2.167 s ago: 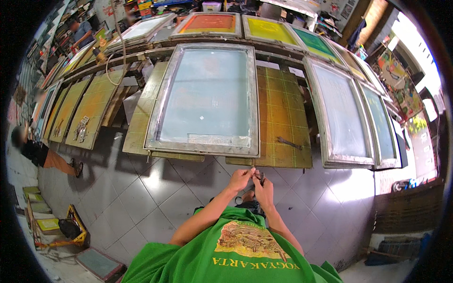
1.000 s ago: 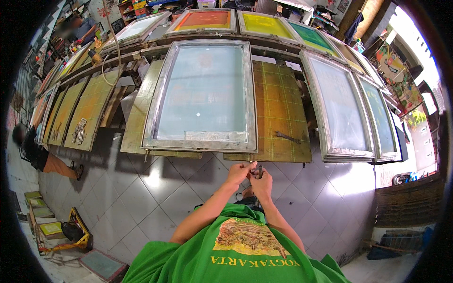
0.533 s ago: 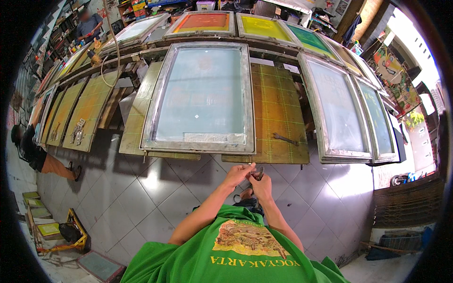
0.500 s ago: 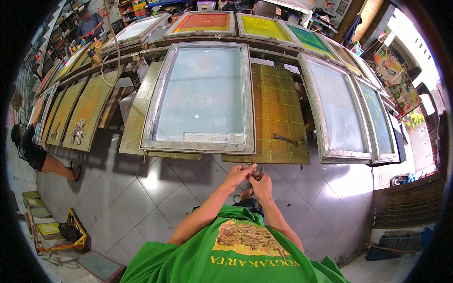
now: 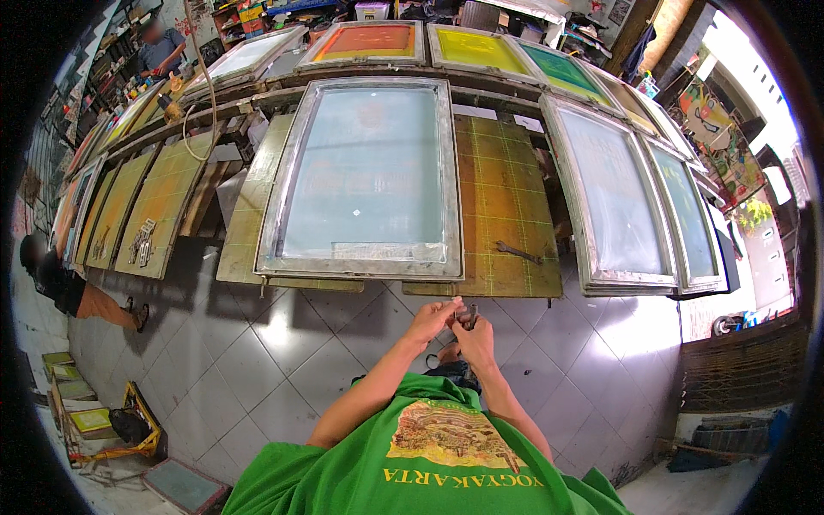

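Observation:
My left hand (image 5: 432,321) and my right hand (image 5: 475,339) meet in front of my body, just off the near edge of a row of boards. The right fingers are closed round a small dark metal piece (image 5: 471,314), whose kind is too small to tell. Close beside it, the left thumb and fingers are pinched together; whatever they hold is too small to make out. Beyond the hands lies a large screen-printing frame (image 5: 457,189) with pale blue mesh. On the yellowish board (image 5: 502,172) to its right rests an open-ended wrench (image 5: 518,251).
More screen frames stand at the right, including a pale one (image 5: 611,193); yellow (image 5: 481,50) and orange (image 5: 365,41) screens sit farther back. Metal clamps or hardware (image 5: 142,242) lie on a left board. One person (image 5: 60,279) is at far left, another (image 5: 161,50) behind. Grey tiles cover the floor.
My left fingertips have shifted slightly left, away from the dark metal piece in my right hand. The person at far left has moved a little to the right.

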`<action>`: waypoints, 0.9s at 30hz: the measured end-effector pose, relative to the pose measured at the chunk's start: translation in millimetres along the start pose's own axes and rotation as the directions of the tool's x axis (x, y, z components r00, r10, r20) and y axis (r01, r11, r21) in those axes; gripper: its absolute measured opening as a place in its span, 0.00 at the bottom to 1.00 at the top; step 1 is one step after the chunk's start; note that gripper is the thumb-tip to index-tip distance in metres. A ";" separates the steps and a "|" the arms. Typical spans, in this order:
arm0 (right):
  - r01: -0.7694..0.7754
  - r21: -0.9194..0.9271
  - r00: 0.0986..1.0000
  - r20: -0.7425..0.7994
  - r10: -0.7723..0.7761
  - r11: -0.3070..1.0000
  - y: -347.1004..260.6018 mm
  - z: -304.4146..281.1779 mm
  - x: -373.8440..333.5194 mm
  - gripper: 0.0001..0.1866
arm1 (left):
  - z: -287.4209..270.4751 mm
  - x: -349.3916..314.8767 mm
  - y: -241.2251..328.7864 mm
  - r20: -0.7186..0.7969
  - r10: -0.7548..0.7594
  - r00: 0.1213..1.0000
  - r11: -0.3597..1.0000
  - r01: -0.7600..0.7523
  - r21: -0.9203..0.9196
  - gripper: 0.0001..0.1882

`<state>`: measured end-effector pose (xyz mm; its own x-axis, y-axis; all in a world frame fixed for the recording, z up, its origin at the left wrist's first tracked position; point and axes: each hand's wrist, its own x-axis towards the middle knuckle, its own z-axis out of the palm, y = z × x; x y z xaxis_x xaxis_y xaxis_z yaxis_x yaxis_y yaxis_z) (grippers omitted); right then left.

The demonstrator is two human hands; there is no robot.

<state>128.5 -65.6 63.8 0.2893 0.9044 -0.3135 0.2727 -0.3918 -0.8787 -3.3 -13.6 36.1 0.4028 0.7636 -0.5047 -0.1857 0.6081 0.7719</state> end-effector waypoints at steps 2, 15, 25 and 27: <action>0.053 -0.101 0.997 -0.053 -0.059 0.993 3.7 1.9 0.9 0.16 | 0.0 2.3 -0.4 -0.035 -0.025 0.999 0.995 0.028 0.092 0.23; -0.107 0.073 0.994 0.024 0.106 0.992 -4.6 0.5 -11.1 0.17 | -9.3 6.1 -12.9 -0.006 0.065 0.998 0.982 -0.063 0.178 0.21; -0.065 0.129 0.998 0.012 0.064 0.990 23.7 8.4 -2.4 0.17 | 93.4 -111.3 71.8 0.450 0.662 0.599 0.447 -0.798 0.404 0.28; -0.108 0.109 0.994 0.013 0.107 0.988 4.8 3.9 -9.1 0.16 | 147.3 -174.2 124.3 0.774 0.482 0.411 0.705 -0.706 -0.065 0.29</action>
<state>123.6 -75.0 61.1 0.3052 0.8594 -0.4102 0.1386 -0.4663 -0.8737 35.5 -103.0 276.9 0.7695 0.4386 0.4642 -0.4732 -0.0965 0.8756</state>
